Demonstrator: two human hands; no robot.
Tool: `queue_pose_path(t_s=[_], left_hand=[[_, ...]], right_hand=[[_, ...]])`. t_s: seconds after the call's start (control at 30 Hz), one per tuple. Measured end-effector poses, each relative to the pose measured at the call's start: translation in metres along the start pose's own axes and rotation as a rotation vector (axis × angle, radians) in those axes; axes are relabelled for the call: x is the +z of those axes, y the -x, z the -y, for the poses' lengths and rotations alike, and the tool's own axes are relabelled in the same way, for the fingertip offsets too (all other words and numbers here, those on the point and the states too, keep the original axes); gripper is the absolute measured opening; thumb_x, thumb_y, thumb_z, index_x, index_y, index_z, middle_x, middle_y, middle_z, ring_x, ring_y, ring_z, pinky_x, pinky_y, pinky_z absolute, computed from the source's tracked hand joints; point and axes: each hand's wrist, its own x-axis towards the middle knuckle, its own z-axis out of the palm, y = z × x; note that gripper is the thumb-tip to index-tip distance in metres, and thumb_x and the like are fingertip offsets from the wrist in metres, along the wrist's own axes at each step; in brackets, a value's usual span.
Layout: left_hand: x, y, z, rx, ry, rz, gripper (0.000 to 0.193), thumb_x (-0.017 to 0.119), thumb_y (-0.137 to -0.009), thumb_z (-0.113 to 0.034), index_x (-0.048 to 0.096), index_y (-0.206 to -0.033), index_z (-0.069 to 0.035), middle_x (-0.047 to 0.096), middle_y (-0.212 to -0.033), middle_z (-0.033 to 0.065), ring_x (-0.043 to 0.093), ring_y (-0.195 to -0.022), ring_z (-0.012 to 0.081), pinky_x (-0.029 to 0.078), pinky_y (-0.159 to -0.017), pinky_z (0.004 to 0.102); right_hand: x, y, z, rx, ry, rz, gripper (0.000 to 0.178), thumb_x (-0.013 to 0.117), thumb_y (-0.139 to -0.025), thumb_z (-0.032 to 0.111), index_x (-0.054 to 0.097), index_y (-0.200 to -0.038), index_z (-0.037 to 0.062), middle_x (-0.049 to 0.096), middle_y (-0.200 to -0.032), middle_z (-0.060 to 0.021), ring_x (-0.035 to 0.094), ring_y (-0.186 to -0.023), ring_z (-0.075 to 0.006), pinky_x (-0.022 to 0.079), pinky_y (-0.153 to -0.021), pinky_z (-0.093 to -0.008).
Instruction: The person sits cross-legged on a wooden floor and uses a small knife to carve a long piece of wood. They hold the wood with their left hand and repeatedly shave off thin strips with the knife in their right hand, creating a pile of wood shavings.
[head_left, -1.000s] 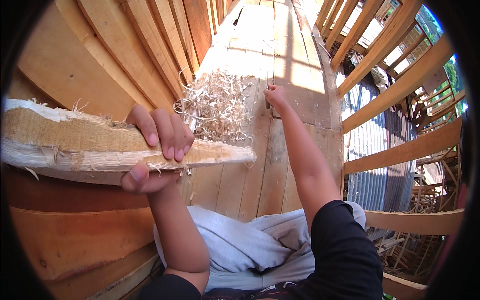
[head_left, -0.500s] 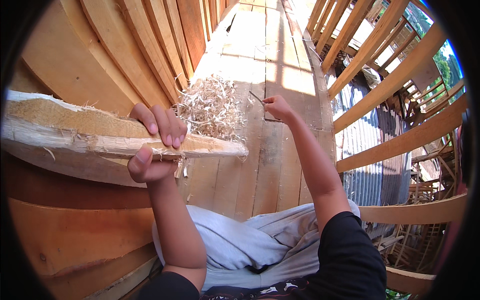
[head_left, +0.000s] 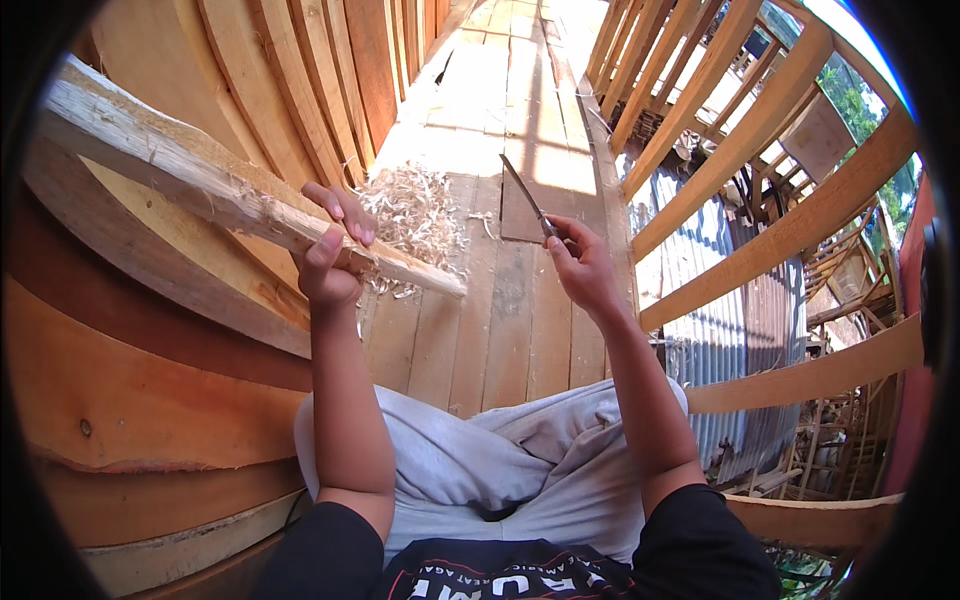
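My left hand (head_left: 338, 245) is closed around a long pale wooden pole (head_left: 190, 170), near its tapered end. The pole slants from the upper left down toward the middle, its sides rough and freshly cut, with the far part running out at the left edge. In front of my right knee my right hand (head_left: 580, 255) grips a knife (head_left: 525, 190) by its handle. The thin dark blade points up and away to the left, apart from the pole. Beyond the pole's end lies a heap of curled wood shavings (head_left: 415, 215) on the plank floor (head_left: 510, 330).
Upright boards (head_left: 335, 70) lean along the left side, with wide planks (head_left: 160, 380) nearer me. A slatted wooden railing (head_left: 740, 180) borders the right, and corrugated metal sheets (head_left: 720, 360) show below it. My crossed legs in grey trousers (head_left: 490, 450) are in front.
The pole's tapered end has tipped downward, while its far part has risen. My right hand has come nearer and turned, so the knife blade shows more fully.
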Motion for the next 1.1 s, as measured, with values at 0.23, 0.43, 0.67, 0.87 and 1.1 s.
queue_pose_path(t_s=[0.23,0.43,0.67,0.87,1.1], left_hand=[[0.013,0.001,0.008,0.004,-0.009,0.020,0.031,0.062,-0.073,-0.024,0.041,-0.090,-0.008,0.041,-0.073,0.0041,0.044,-0.067,0.0129,0.041,-0.063,0.0272],[0.012,-0.002,-0.018,-0.017,-0.034,0.029,0.033,0.062,-0.071,-0.025,0.040,-0.090,-0.008,0.041,-0.073,0.0049,0.043,-0.064,0.0143,0.039,-0.063,0.0276],[0.007,-0.005,-0.042,0.000,-0.110,0.067,0.036,0.062,-0.071,-0.031,0.040,-0.088,-0.008,0.042,-0.071,0.0051,0.043,-0.062,0.0144,0.038,-0.059,0.0275],[0.008,-0.008,-0.041,0.009,-0.116,0.080,0.038,0.063,-0.071,-0.033,0.041,-0.088,-0.008,0.043,-0.071,0.0048,0.043,-0.061,0.0143,0.038,-0.059,0.0274],[0.005,-0.006,-0.054,0.008,-0.112,0.036,0.039,0.065,-0.070,-0.036,0.041,-0.087,-0.010,0.043,-0.069,0.0039,0.043,-0.060,0.0139,0.037,-0.059,0.0278]], right_hand=[[0.041,0.052,-0.157,0.260,0.462,0.243,0.026,0.054,-0.094,0.010,0.057,-0.116,-0.0014,0.066,-0.095,-0.0182,0.063,-0.081,-0.0261,0.049,-0.076,-0.0366],[0.031,0.018,-0.102,0.281,0.119,0.190,0.025,0.060,-0.090,0.007,0.061,-0.115,0.0043,0.066,-0.092,-0.0169,0.062,-0.080,-0.0221,0.049,-0.073,-0.0351],[0.041,0.019,-0.115,0.053,0.431,0.939,0.034,0.061,-0.069,-0.004,0.072,-0.096,0.0120,0.069,-0.092,-0.0129,0.065,-0.090,-0.0302,0.052,-0.076,-0.0404],[0.063,0.006,-0.155,0.032,0.693,0.165,0.028,0.073,-0.073,0.008,0.073,-0.101,0.0126,0.070,-0.089,-0.0118,0.066,-0.083,-0.0301,0.051,-0.072,-0.0390],[0.063,0.015,-0.103,0.075,0.472,0.948,0.025,0.071,-0.078,0.012,0.073,-0.102,0.0164,0.071,-0.092,-0.0101,0.066,-0.089,-0.0304,0.051,-0.074,-0.0408]])
